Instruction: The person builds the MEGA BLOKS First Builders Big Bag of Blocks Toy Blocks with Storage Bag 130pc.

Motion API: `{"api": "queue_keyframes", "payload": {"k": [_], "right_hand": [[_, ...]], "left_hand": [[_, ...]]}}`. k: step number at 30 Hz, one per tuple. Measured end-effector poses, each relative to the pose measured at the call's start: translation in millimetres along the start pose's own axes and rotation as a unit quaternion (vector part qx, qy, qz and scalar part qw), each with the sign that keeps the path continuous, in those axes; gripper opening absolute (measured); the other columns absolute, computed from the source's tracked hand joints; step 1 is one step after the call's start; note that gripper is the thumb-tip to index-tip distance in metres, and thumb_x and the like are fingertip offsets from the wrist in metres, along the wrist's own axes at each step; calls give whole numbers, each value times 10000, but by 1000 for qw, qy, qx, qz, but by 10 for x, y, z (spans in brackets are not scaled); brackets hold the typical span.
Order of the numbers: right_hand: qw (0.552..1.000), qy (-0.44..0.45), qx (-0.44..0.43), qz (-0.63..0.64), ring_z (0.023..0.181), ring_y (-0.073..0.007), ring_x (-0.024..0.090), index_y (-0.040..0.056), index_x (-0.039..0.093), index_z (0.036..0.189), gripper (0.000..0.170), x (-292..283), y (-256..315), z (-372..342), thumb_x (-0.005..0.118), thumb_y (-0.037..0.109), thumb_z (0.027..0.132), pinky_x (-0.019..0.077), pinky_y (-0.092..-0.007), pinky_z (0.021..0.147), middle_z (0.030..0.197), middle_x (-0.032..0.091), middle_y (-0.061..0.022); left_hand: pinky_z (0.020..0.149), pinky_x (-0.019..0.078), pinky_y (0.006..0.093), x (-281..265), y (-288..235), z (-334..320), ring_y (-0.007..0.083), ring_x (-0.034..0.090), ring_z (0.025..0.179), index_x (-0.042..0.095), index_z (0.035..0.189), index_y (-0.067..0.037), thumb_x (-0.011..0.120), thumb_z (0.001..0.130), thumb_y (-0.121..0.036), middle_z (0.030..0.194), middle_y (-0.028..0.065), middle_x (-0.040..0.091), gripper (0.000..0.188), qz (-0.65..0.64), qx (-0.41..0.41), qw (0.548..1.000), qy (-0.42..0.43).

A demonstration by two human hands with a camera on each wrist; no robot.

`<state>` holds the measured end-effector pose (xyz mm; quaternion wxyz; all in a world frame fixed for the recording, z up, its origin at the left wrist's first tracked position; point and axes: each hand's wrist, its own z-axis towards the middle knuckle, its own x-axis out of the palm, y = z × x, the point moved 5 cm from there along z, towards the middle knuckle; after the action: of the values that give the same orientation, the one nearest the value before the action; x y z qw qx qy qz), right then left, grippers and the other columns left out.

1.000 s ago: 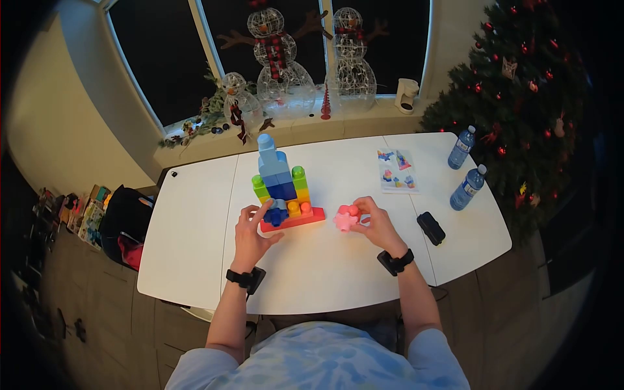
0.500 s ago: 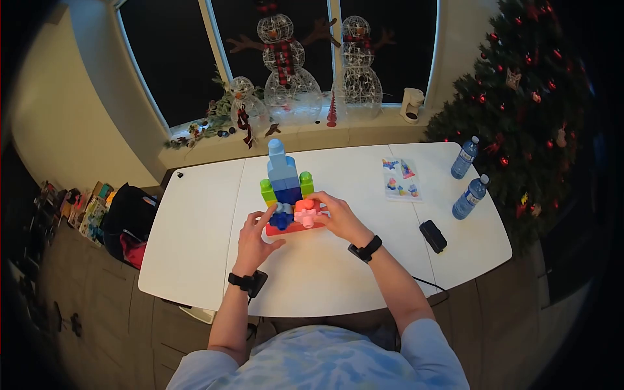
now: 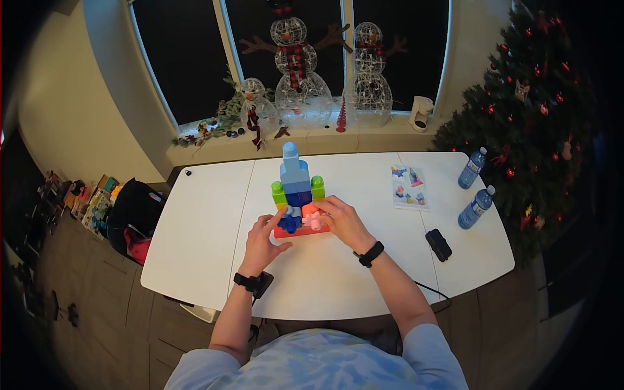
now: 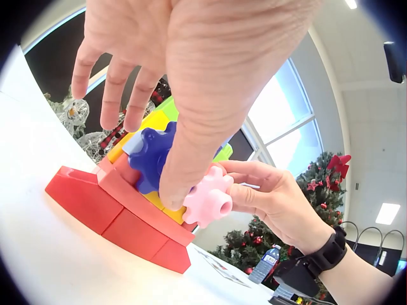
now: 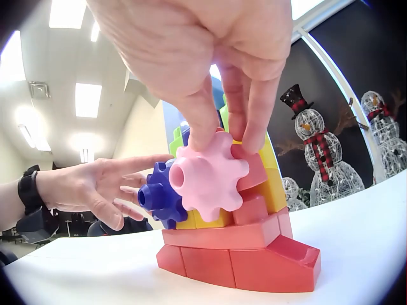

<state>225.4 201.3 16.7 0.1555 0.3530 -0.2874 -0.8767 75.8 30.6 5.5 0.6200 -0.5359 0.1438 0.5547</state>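
My right hand (image 3: 346, 224) pinches a block with a pink gear (image 3: 314, 220) on its front, at the right front of the block structure. In the right wrist view, thumb and fingers come down onto it from above, and the pink gear (image 5: 213, 178) stands beside the blue gear (image 5: 164, 197). My left hand (image 3: 261, 246) is spread at the structure's left, fingertips by the blue gear (image 3: 290, 222), thumb apart; whether it touches is unclear. Light blue blocks (image 3: 294, 170) rise above green and yellow ones on the red base (image 5: 273, 260).
On the white table (image 3: 195, 240), a picture sheet (image 3: 409, 187), two water bottles (image 3: 472, 168) and a black case (image 3: 439, 245) lie or stand to the right. Wire snowmen (image 3: 303, 91) line the window ledge behind; a decorated tree (image 3: 513, 130) is at the right.
My right hand has brought the pink gear block leftward from over the table to the structure, next to the blue gear. My left hand has stayed beside the blue gear.
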Motion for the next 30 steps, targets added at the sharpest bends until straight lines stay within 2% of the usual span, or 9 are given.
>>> {"api": "queue_keyframes", "payload": {"k": [10,16,19,22,24,25,27,28,30], "right_hand": [[999,22,9,-38,932,-303,665,61,693,1152,312,80,-29,20,673,-11,848,578,-401,787,1074,607,-102],[987,47,18,-155,982,-276,646,105,686,1226,441,49,-8,30,674,-35,808,579,-405,780,1079,580,-72],[984,61,6,-166,949,-288,651,106,674,1256,430,-55,35,8,637,-25,849,575,-408,779,1065,587,-83],[991,27,81,-108,958,-313,662,91,678,1240,375,-208,-91,-102,601,-7,886,572,-424,800,1134,617,-106],[979,11,157,-128,1004,-352,669,53,617,1316,415,-137,-446,-343,589,27,902,567,-453,837,1244,625,-144],[979,11,159,-128,1004,-352,669,53,617,1316,415,-94,-481,-447,589,27,902,567,-453,837,1244,625,-144],[946,178,203,-181,1155,-377,632,0,474,1438,567,126,-588,-666,615,78,894,534,-478,940,1409,556,-191],[946,178,204,-181,1155,-377,632,0,474,1438,567,203,-650,-736,615,78,894,534,-478,940,1409,556,-191],[943,214,182,-179,1235,-426,587,-10,304,1531,744,392,-757,-824,643,109,879,497,-498,1022,1533,430,-246]], "left_hand": [[963,541,434,8,9,-2,341,625,1132,476,1511,-291,915,633,-105,1242,129,608,1000,-27,-10,999,15],[963,545,430,40,27,-4,349,624,1136,481,1506,-293,912,637,-102,1257,133,597,988,-42,-22,999,21],[968,552,411,44,19,-24,332,626,1149,416,1543,-307,921,632,-119,1307,138,567,1059,-10,-7,1000,21],[1043,516,418,128,187,-142,352,573,1268,292,1598,-198,928,660,-200,1440,183,499,1134,-60,-56,996,19],[1140,429,452,344,513,-282,380,455,1405,196,1595,-33,923,690,-300,1578,237,352,1191,-40,-102,990,85],[1210,313,481,398,490,-286,401,278,1510,117,1580,64,881,739,-425,1659,271,148,1237,-71,-117,968,210],[1218,292,482,589,587,-347,400,231,1526,59,1590,48,853,756,-474,1670,264,87,1264,-46,-99,966,233],[1226,271,483,669,612,-364,399,184,1542,1,1600,32,825,774,-523,1682,257,25,1292,-19,-81,964,253],[1227,220,536,681,583,-325,375,118,1559,-44,1599,20,806,776,-549,1682,257,-7,1313,-33,-95,959,266]]}}
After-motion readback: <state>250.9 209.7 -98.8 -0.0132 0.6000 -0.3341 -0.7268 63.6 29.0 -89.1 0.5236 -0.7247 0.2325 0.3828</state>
